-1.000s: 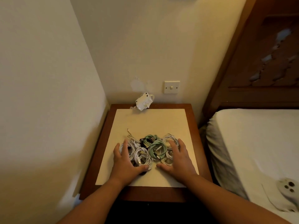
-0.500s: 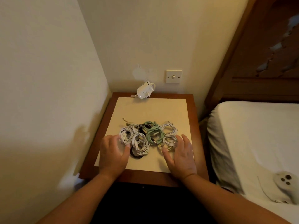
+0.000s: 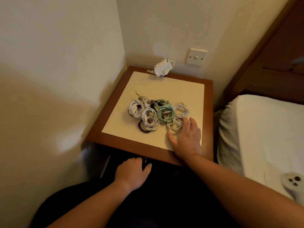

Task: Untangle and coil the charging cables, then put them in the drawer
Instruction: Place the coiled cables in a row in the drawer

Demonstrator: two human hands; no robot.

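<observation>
On nightstand (image 3: pixel 164 86), coiled cables (image 3: pixel 158 112) touching right grip (image 3: pixel 186 137)

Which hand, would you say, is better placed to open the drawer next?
Left: the left hand sits below the nightstand front edge; the right hand rests on a white cable coil.

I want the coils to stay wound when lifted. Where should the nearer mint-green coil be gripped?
Pinch the nearer mint-green coil across its bundled strands, from straight above: it lies flat on the nightstand, and white coils crowd both sides.
</observation>
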